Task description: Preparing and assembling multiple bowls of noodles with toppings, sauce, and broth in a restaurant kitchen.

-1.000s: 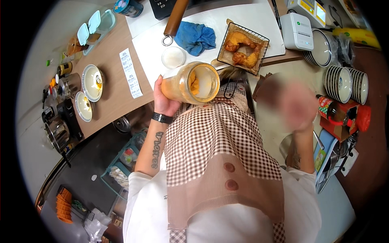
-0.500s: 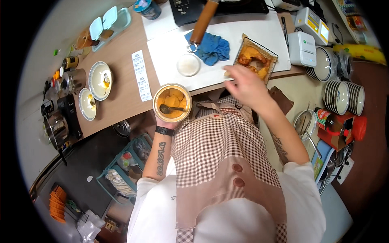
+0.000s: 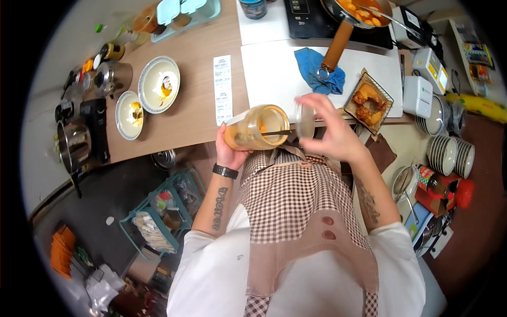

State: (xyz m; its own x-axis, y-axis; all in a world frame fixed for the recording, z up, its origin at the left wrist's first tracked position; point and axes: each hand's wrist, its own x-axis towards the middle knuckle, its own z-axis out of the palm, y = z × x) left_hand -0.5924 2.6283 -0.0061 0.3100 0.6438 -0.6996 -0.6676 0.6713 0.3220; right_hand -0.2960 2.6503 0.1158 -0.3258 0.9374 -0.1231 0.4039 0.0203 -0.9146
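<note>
Head, jar (image 3: 247, 132): held tilted, well left of basket (image 3: 385, 115); likely heavyish, slippery; best gripped round body.
Left hand (image 3: 231, 151): wrapped round jar's base end.
Right hand (image 3: 338, 134): fingers wide, lid (image 3: 304, 121) held by edge, nearer basket; likely light, stiff.

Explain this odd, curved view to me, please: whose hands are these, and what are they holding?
No machine here: these are a person's own bare hands. A wide fisheye camera on the person's head looks down, so straight edges bend.

The left hand holds a clear, round jar with something orange inside, tilted, a thin dark handle poking out. The right hand grips a round, whitish lid, apart from the jar.

On the brown worktop lie a long white paper slip and two white, blue-rimmed bowls. Farther right are a crumpled blue cloth, a brown-handled pan and a black wire basket of browned meat.
</note>
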